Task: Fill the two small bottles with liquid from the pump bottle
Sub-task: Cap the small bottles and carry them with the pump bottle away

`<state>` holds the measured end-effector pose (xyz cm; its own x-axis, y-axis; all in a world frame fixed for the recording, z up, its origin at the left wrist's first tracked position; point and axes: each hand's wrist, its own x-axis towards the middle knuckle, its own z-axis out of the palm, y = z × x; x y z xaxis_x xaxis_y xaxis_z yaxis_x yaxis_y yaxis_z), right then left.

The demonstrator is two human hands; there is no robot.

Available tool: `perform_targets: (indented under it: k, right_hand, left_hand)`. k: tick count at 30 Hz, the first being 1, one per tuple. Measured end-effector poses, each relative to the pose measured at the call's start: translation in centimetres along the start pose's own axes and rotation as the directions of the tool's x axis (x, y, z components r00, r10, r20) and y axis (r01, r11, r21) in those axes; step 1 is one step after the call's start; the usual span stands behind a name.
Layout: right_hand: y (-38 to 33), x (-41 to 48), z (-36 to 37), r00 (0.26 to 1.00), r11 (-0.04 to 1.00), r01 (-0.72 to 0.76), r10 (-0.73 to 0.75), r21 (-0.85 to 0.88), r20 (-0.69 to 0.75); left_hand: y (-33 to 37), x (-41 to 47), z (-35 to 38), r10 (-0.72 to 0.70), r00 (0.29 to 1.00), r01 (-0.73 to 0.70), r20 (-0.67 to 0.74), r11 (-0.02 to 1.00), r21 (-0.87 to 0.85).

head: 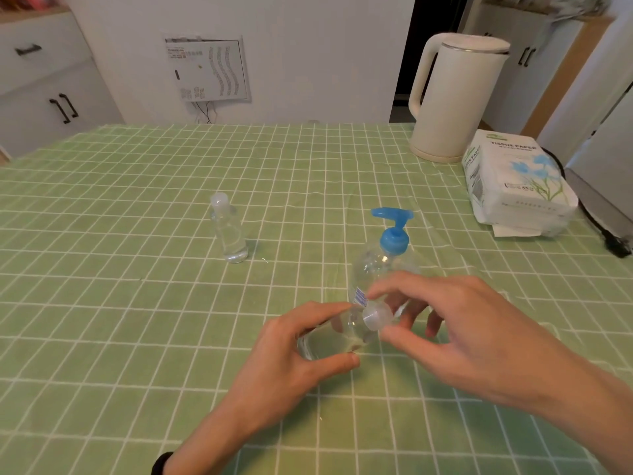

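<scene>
My left hand [291, 351] grips a small clear bottle [337, 334], tilted with its cap end toward the right. My right hand [455, 323] pinches that bottle's translucent cap [376, 315] between thumb and forefinger. Just behind them stands the clear pump bottle [383, 265] with its blue pump head [394, 228], nozzle pointing left. A second small clear bottle [230, 231] stands upright with its cap on, farther back to the left, apart from both hands. It holds clear liquid.
A green checked cloth [137, 337] covers the table. At the back right stand a cream electric kettle [452, 97] and a pack of tissue paper [517, 183]. A black cable [613, 241] lies at the right edge.
</scene>
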<state>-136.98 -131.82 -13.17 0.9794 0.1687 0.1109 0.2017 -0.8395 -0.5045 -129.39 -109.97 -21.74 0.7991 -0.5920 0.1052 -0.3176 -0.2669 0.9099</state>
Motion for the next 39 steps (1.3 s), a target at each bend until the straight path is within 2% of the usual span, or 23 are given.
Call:
perform_targets:
  k: [3, 14, 21, 24, 28, 35, 39]
  right_hand:
    - [-0.2, 0.0, 0.1, 0.999, 0.998, -0.053, 0.053, -0.015, -0.014]
    - [-0.3, 0.2, 0.6, 0.996, 0.996, -0.087, 0.088, 0.020, -0.014]
    - [0.1, 0.2, 1.2, 0.997, 0.997, -0.070, 0.070, 0.036, -0.012]
    - [-0.1, 0.4, 1.5, 1.000, 1.000, -0.004, 0.004, 0.000, 0.007]
    - [-0.3, 0.6, 2.7, 0.994, 1.000, 0.001, 0.001, 0.023, -0.106]
    - [-0.5, 0.9, 4.2, 0.975, 1.000, -0.007, 0.008, 0.004, -0.223]
    - [-0.2, 1.4, 4.5, 0.958, 0.985, -0.014, 0.063, 0.174, -0.280]
  left_hand:
    - [-0.2, 0.0, 0.0, 0.003, 1.000, -0.003, 0.001, 1.000, 0.011]
    - [-0.5, 0.0, -0.2, -0.002, 1.000, 0.002, -0.005, 0.999, 0.038]
    - [-0.6, -0.1, -0.2, 0.011, 1.000, -0.011, -0.006, 0.999, 0.046]
    - [-0.7, -0.1, -0.3, 0.007, 1.000, -0.007, -0.012, 0.999, 0.038]
    - [-1.1, -0.2, -0.2, 0.001, 1.000, 0.000, -0.031, 1.000, 0.025]
    - [-1.5, 0.0, -0.4, -0.001, 0.996, 0.002, -0.093, 1.000, 0.009]
    - [-1.9, 0.6, -1.1, 0.021, 0.988, -0.016, -0.156, 0.999, 0.038]
